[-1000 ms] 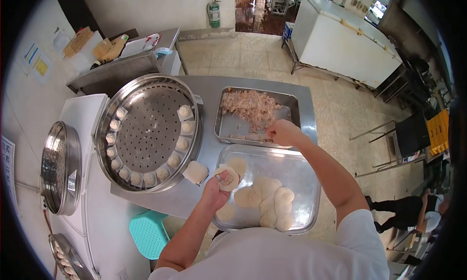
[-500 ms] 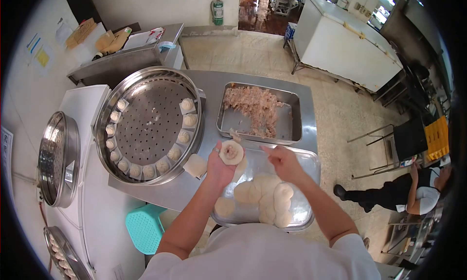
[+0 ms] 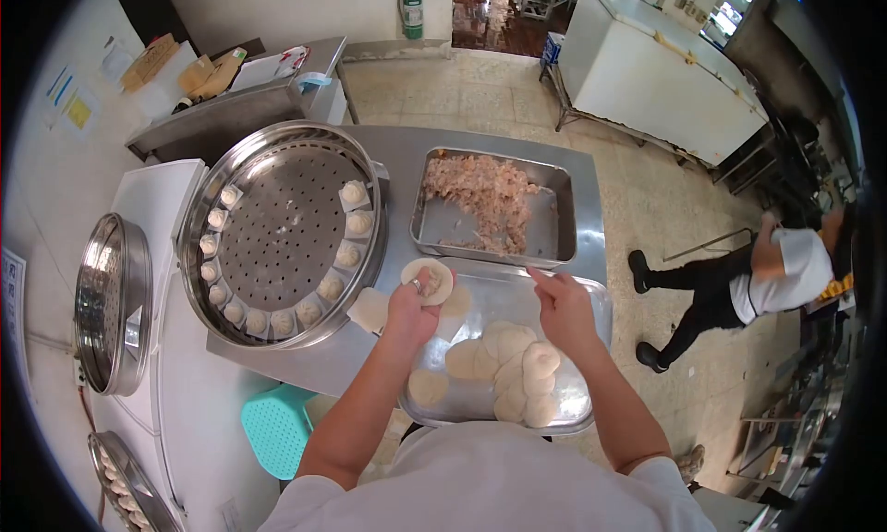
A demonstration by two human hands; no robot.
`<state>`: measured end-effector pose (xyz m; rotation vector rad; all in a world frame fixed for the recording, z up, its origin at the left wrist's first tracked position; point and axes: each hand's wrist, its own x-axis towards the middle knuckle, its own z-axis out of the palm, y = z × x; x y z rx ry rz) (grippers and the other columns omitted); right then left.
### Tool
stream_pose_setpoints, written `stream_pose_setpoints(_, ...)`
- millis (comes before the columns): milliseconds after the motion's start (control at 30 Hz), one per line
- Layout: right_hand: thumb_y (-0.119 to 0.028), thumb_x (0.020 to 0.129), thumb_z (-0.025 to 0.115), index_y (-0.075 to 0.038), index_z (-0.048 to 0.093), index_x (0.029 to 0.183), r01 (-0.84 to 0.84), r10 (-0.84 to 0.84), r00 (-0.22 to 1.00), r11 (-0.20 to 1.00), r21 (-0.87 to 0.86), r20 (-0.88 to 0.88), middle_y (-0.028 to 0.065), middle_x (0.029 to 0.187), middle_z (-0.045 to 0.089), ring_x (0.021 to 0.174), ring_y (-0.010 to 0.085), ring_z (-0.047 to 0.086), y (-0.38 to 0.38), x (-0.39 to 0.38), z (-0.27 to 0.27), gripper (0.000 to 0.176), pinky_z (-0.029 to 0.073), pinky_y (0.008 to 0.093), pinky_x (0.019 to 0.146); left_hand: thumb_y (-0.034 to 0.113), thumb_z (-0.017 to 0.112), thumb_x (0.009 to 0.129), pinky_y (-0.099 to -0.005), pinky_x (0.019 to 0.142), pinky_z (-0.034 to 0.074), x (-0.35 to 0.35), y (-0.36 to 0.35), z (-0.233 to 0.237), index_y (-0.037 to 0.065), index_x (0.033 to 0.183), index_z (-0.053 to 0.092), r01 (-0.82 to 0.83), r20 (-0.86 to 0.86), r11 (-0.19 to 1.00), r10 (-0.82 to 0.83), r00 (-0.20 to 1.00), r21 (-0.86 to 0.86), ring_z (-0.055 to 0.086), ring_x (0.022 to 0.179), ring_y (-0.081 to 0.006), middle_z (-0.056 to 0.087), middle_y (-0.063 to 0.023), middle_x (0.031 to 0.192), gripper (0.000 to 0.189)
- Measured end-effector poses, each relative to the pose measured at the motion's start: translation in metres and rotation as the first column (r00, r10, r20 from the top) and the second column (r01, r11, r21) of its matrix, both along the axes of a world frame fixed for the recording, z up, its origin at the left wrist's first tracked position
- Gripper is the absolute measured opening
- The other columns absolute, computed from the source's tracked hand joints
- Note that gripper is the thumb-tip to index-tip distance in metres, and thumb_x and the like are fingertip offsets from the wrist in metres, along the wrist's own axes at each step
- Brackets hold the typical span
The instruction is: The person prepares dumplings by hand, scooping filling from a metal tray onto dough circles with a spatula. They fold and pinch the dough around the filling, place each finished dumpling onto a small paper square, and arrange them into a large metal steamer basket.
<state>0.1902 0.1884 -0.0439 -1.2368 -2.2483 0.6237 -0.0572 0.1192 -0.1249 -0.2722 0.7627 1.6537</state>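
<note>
Steel tray of flat dough rounds sits before you. Over its far left corner, your left hand grips a filled dough circle. Over its far right side, your right hand is loosely open, one finger out, holding nothing. Behind the tray sits the meat pan.

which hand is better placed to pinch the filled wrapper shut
Probably the right: the left hand cradles the filled dough wrapper, while the right hand looks free, just beside it above the dough tray.
</note>
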Motion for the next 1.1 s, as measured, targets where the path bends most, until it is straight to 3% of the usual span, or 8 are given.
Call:
stream_pose_setpoints(100,-0.004,0.089,0.061,-0.015,0.076,0.118,-0.053,0.040,0.961,0.998,0.039,0.274,0.0156,0.091,0.070,0.085,0.0347,0.069,0.049,-0.017,0.008,0.034,0.055,0.0450,0.072,0.010,0.053,0.104,-0.0447,0.105,0.055,0.003,-0.008,0.013,-0.006,0.126,0.051,0.014,-0.007,0.999,-0.014,1.000,-0.051,0.064,0.115,-0.0360,0.061,-0.0196,0.121,0.027)
stream_pose_setpoints(167,-0.008,0.088,0.062,-0.017,0.077,0.117,-0.088,0.099,0.860,0.995,-0.045,0.501,0.0154,0.096,0.072,0.091,0.0351,0.070,0.090,-0.042,0.011,0.034,0.056,0.0471,0.076,0.007,0.054,0.103,-0.0441,0.105,0.055,0.001,-0.016,0.011,-0.007,0.125,0.052,0.071,-0.163,0.997,-0.071,0.984,-0.003,0.065,0.113,-0.0347,0.062,-0.0199,0.122,0.026)
stream_pose_setpoints(267,-0.012,0.084,0.063,-0.016,0.078,0.108,-0.197,0.221,0.748,0.974,-0.109,0.626,0.0157,0.099,0.075,0.095,0.0347,0.072,0.126,-0.063,-0.005,0.028,0.059,0.0460,0.080,0.005,0.055,0.102,-0.0429,0.105,0.055,-0.001,-0.027,0.005,-0.008,0.125,0.054,0.116,-0.306,0.993,-0.110,0.946,0.000,0.066,0.112,-0.0324,0.063,-0.0203,0.123,0.027)
stream_pose_setpoints(467,-0.013,0.087,0.062,-0.015,0.079,0.103,-0.299,0.362,0.744,0.932,-0.205,0.561,0.0134,0.102,0.076,0.099,0.0339,0.073,0.140,-0.082,-0.026,0.023,0.059,0.0439,0.085,0.008,0.061,0.099,-0.0397,0.103,0.054,-0.004,-0.031,0.004,-0.006,0.124,0.057,0.144,-0.339,0.986,-0.162,0.927,-0.078,0.067,0.110,-0.0295,0.067,-0.0198,0.118,0.029)
stream_pose_setpoints(567,-0.013,0.087,0.063,-0.016,0.079,0.103,-0.193,0.328,0.688,0.943,-0.273,0.647,0.0122,0.102,0.076,0.100,0.0331,0.073,0.148,-0.087,-0.007,0.023,0.059,0.0431,0.086,0.010,0.063,0.097,-0.0402,0.103,0.054,-0.005,-0.026,-0.002,-0.005,0.123,0.059,0.151,-0.271,0.988,-0.154,0.950,-0.033,0.068,0.109,-0.0298,0.069,-0.0204,0.118,0.031)
stream_pose_setpoints(667,-0.016,0.083,0.066,-0.023,0.079,0.107,-0.266,0.338,0.718,0.941,-0.209,0.609,0.0137,0.091,0.074,0.094,0.0346,0.072,0.157,-0.082,-0.049,0.029,0.058,0.0469,0.082,0.013,0.064,0.095,-0.0409,0.103,0.054,-0.007,-0.024,-0.008,-0.005,0.123,0.060,0.166,-0.214,0.986,-0.162,0.963,0.002,0.068,0.109,-0.0302,0.069,-0.0211,0.118,0.034)
stream_pose_setpoints(967,-0.013,0.083,0.063,-0.018,0.081,0.105,-0.417,0.450,0.806,0.893,-0.172,0.383,0.0136,0.094,0.075,0.089,0.0346,0.072,0.150,-0.082,-0.044,0.028,0.058,0.0478,0.078,0.019,0.058,0.099,-0.0430,0.109,0.049,-0.014,-0.022,-0.021,-0.006,0.128,0.057,0.177,-0.160,0.983,-0.168,0.973,0.040,0.064,0.120,-0.0334,0.066,-0.0215,0.126,0.039)
stream_pose_setpoints(1100,-0.013,0.084,0.061,-0.018,0.080,0.107,-0.346,0.422,0.864,0.894,-0.284,0.275,0.0147,0.095,0.075,0.091,0.0349,0.071,0.147,-0.078,-0.043,0.030,0.057,0.0474,0.082,0.019,0.056,0.100,-0.0433,0.110,0.049,-0.014,-0.024,-0.018,-0.007,0.128,0.057,0.153,-0.150,0.988,-0.151,0.977,0.004,0.063,0.120,-0.0342,0.065,-0.0227,0.126,0.038)
